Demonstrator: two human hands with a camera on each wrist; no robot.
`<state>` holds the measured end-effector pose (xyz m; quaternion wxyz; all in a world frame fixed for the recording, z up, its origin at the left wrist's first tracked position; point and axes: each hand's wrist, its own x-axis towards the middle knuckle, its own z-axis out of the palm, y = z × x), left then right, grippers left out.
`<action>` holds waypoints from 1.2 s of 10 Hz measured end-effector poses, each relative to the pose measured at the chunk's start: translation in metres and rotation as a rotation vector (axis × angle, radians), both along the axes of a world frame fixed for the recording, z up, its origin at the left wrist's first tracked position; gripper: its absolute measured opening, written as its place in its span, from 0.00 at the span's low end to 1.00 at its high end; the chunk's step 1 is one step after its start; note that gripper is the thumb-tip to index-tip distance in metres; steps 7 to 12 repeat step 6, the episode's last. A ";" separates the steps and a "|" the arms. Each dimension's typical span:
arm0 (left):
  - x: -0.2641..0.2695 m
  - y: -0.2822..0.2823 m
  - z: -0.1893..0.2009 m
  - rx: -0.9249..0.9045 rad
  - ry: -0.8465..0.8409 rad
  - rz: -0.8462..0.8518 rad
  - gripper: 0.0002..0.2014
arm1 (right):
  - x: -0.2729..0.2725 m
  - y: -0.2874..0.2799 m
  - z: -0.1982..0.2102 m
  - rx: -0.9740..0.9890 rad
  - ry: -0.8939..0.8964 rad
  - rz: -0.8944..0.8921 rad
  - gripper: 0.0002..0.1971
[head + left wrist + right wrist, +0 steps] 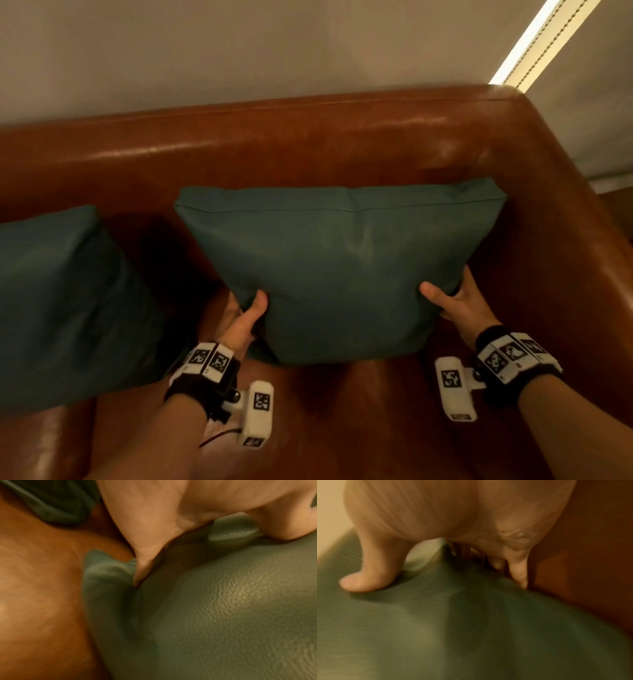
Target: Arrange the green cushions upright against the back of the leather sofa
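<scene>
A green cushion (342, 267) stands upright on the brown leather sofa (308, 147), its top edge leaning toward the backrest near the right arm. My left hand (245, 315) grips its lower left edge, thumb on the front face and fingers behind. My right hand (452, 298) grips its lower right edge the same way. In the left wrist view the left hand (150, 545) pinches the cushion's (223, 608) seam. The right wrist view, blurred, shows the right hand's thumb (368, 577) lying on the cushion's (453, 628) front. A second green cushion (61, 301) stands at the left.
The sofa's right arm (565, 240) rises close beside the held cushion. A gap of bare seat (185, 260) separates the two cushions. A pale wall (239, 51) is behind the backrest, and a bright strip (534, 37) runs at the top right.
</scene>
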<state>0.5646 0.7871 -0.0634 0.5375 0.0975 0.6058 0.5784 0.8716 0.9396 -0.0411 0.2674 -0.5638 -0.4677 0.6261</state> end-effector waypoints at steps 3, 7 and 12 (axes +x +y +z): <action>-0.002 0.001 -0.014 -0.127 0.023 0.001 0.48 | -0.011 -0.007 -0.001 0.057 -0.068 -0.060 0.63; -0.035 -0.035 0.013 -0.239 0.224 -0.306 0.40 | 0.001 -0.025 0.011 0.005 -0.222 -0.067 0.64; -0.035 -0.035 0.013 -0.239 0.224 -0.306 0.40 | 0.001 -0.025 0.011 0.005 -0.222 -0.067 0.64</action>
